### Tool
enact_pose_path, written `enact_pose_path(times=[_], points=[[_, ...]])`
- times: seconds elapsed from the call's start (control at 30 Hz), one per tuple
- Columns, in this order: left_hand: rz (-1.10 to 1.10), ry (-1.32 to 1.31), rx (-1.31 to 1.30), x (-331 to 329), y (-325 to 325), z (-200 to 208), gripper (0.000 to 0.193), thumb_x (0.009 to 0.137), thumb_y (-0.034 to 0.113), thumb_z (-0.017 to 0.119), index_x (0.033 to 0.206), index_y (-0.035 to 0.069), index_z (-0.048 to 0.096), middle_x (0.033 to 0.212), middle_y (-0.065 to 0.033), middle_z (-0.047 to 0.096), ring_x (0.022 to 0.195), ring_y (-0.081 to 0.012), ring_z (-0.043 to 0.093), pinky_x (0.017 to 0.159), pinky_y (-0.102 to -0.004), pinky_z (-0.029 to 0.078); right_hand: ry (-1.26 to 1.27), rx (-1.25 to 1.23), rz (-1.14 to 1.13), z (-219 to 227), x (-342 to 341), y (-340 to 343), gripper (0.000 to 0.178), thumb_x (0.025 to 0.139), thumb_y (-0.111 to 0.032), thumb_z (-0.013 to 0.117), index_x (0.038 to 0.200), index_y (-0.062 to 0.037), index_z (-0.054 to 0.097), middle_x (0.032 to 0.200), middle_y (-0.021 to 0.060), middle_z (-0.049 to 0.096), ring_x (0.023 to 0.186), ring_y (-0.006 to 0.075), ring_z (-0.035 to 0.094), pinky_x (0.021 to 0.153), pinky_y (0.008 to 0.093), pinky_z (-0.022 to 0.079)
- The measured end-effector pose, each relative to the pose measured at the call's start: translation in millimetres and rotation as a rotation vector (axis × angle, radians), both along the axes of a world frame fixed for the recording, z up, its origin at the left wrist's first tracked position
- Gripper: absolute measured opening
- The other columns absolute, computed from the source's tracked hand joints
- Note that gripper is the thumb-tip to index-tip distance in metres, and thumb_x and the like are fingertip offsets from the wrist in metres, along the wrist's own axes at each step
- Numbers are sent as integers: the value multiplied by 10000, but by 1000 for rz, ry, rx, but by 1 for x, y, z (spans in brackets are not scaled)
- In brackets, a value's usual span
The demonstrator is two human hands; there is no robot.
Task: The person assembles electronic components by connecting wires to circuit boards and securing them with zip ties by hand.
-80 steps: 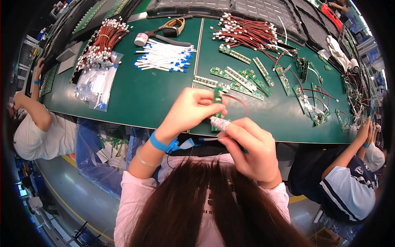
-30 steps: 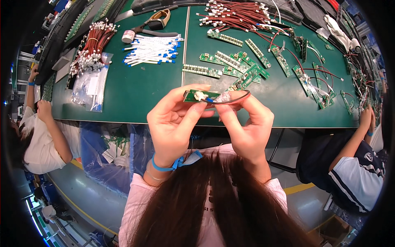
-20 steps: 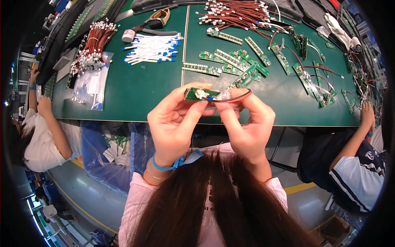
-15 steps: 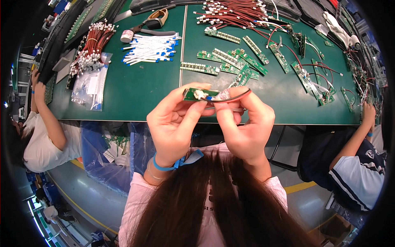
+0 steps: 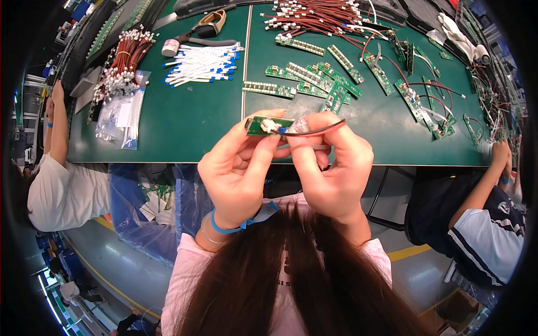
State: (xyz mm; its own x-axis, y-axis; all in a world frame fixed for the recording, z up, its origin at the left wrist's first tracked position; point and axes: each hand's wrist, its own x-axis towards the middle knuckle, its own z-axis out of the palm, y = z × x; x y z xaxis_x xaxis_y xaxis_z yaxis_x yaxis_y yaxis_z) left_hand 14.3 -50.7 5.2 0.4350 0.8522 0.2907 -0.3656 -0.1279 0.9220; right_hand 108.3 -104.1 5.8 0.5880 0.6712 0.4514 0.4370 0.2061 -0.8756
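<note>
Just off the table's near edge, my left hand pinches a small green circuit board between thumb and fingers. A white connector sits on that board. Close against it my right hand is closed, thumb and index finger pinching a flat ribbon cable with a blue end. Black and red wires run from the connector area across my right fingers. A crinkled greyish patch shows at my right index fingertip; its kind is unclear. The fingers hide most of the ribbon cable.
Beyond my hands lie several green circuit boards. White ribbon cables are piled left, near bundled red cables and a plastic bag. More red cables lie at the back. Co-workers' arms reach in at both sides.
Both hands stay together around the board and cable, with only a slight shift. The view has moved a little, and the left co-worker's arms have moved farther up along the table.
</note>
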Motion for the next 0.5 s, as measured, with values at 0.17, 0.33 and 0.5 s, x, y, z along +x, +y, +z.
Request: enact_pose_path(times=[0.17,0.33,0.5], points=[[-17,-10,-17,2,-2,3,222,785,-81,473,1005,-97,503,900,-117,575,775,-143,578,675,-252,516,149,54,25,0,-1,-4,78,658,18,589,723,26,546,532,38,526,424,52,481,382,188,369],[-25,-41,-89,-2,4,0,224,776,-91,477,999,-97,497,923,-130,569,785,-153,578,670,-259,520,142,-2,3,-5,-5,4,72,660,15,592,710,26,541,485,9,488,380,22,386,371,163,307],[-38,-28,-31,-2,4,-2,220,773,-94,478,992,-95,497,942,-134,564,790,-161,580,665,-262,522,147,-9,18,-3,-3,1,70,658,6,591,704,22,541,478,4,476,377,23,381,369,169,308]])
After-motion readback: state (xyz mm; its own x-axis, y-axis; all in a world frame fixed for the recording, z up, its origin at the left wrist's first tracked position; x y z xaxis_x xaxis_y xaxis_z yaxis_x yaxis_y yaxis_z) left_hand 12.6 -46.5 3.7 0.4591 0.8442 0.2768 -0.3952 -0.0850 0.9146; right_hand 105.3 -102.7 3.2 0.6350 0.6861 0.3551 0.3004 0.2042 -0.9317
